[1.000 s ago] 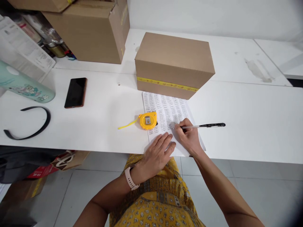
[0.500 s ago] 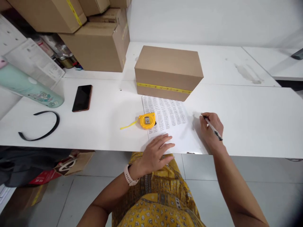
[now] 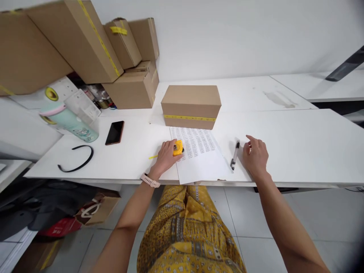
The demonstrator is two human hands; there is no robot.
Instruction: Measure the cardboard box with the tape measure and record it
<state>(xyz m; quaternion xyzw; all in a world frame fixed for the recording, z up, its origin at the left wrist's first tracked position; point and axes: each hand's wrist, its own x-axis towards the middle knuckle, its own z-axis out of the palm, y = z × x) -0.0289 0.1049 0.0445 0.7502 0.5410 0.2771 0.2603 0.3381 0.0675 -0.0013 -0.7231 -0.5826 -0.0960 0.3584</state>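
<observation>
My left hand (image 3: 166, 154) is closed around the side of a yellow tape measure (image 3: 179, 147), which rests over the left edge of a written sheet of paper (image 3: 202, 167). A short end of yellow tape shows left of the hand. To the right, a pen (image 3: 235, 154) lies by the paper's right edge. Just beyond it my right hand (image 3: 256, 155) rests on the table, holding nothing, its fingers loosely curled and apart. Behind the paper stands a closed cardboard box (image 3: 191, 108) with a yellow tape strip, touching or covering the sheet's far edge.
A phone (image 3: 115, 132), a black headband (image 3: 85, 161) and a mint-green bottle (image 3: 75, 123) are on the left of the white table (image 3: 290, 151). Stacked cardboard boxes (image 3: 131, 91) stand at the back left. A paper bag (image 3: 99, 212) sits below the table.
My right hand has let go of the pen, which now lies on the table. My left hand has moved from the paper's near edge up and left onto the tape measure. The view has tilted up.
</observation>
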